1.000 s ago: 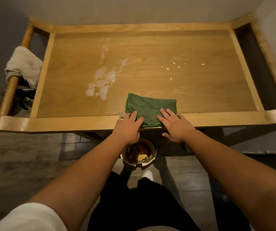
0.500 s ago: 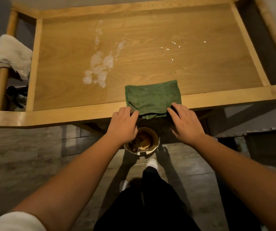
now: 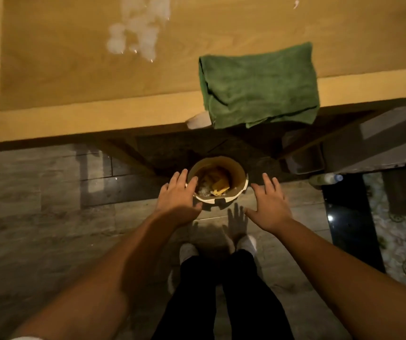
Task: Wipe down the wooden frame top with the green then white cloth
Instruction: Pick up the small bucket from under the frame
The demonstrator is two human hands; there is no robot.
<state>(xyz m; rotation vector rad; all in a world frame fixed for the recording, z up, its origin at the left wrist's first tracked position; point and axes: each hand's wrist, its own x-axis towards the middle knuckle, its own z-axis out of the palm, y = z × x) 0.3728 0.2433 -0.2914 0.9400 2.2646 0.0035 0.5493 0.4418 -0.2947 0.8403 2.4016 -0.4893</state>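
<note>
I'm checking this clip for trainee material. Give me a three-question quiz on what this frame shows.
1. True or false: the green cloth hangs over the near edge of the wooden frame.
2. What do the left hand and right hand reach toward? A) the bin on the floor B) the cloth C) a shelf
3. Name what still marks the wood left of the cloth.

Key: 1 true. 2 A; both hands are open and empty, on either side of the bin. 3 a white foamy spill.

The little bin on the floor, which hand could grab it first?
Probably the left hand: its fingers already overlap the bin's rim. The right hand hovers open beside it, apart from the rim.
</note>
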